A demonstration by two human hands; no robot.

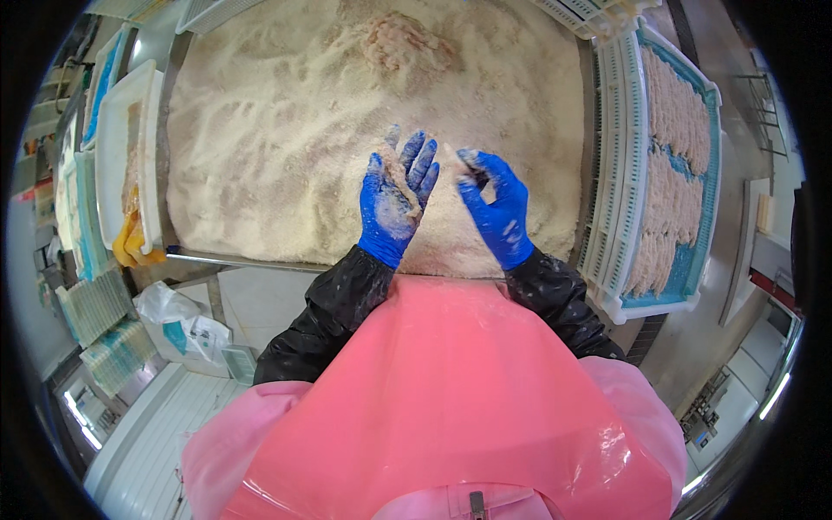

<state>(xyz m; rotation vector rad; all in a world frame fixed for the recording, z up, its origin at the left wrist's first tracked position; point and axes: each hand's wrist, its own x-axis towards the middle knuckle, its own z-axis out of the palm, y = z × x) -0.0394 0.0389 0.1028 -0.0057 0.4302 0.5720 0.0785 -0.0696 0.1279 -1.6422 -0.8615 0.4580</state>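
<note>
My left hand [387, 227] is in a blue glove, palm up with its fingers stretched out. Across the palm and fingers lies a pale, crumb-coated meat strip [399, 180]. Just to its right, my right hand [503, 217], gloved in the same blue, has its fingers curled towards the thumb. A pale, blurred bit shows at those fingertips; I cannot make out what it is. Both hands are over a wide bed of off-white crumbs [260, 156], and crumbs cling to the gloves. At the far side a heap of raw pinkish meat [407, 43] rests on the crumbs.
On the right, a blue-lined white tray [676, 282] on a stack of trays carries rows of coated strips. To the left stands a white tub [113, 156] with wet meat and a yellow-orange item [132, 238] over its near end. White plastic bags [186, 325] lie lower left.
</note>
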